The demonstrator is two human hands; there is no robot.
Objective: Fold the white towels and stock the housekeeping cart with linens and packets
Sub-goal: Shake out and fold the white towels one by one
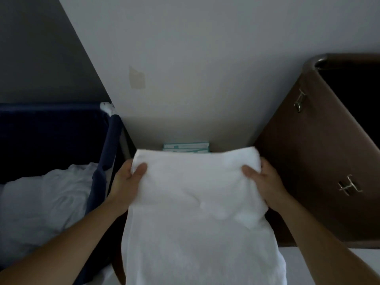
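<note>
We hold the white towel [197, 202] between our two hands, its far edge stretched from one to the other and its folded length running back towards us. The left hand [126, 182] is at the towel's far left corner and the right hand [265, 179] at its far right corner. Just behind that far edge, against the pale wall [195, 58], sits a small stack of teal packets [186, 147].

The towel covers all but the top of the packets, and its near end runs off the bottom of the picture. The light is dim, so we cannot make out the print on the packets or the layers of the fold. Our fingers are hidden under the cloth.

Both hands grip the towel, each with its thumb pressed on top and the rest of the hand curled round the edge. To the left stands a dark blue hamper [51, 130] with crumpled white linen [41, 202] inside; to the right, a brown bin [308, 161] with two metal clips [300, 101] on its side.
</note>
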